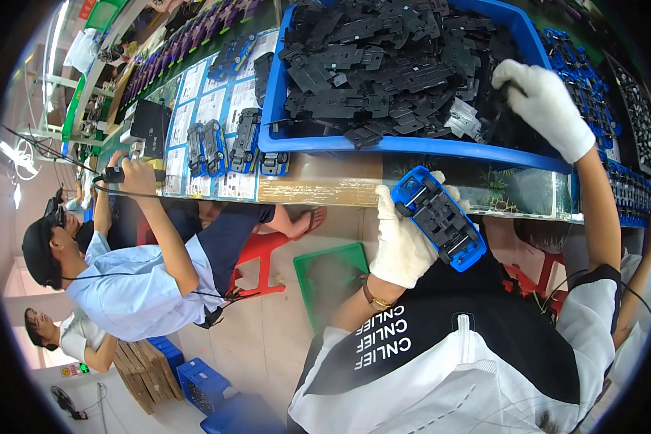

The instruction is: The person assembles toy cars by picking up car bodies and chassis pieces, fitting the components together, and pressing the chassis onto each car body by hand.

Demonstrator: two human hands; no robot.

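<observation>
My left hand (400,249), in a white glove, holds a blue toy car (441,220) upside down in front of the table edge. The car's black underside and wheels face up. Over the right side of a large blue bin (412,145) is my right hand (546,108), also in a white glove. Its fingers are curled down beside the black plastic car bases (376,69) heaped in the bin. Whatever may be between those fingertips cannot be made out against the dark parts.
Left of the bin, several upturned blue cars (224,148) lie on printed sheets. More blue cars (579,79) stand in rows at the right. A co-worker (137,289) sits at left, handling a dark tool. A green crate (333,282) and red stool (257,264) are on the floor.
</observation>
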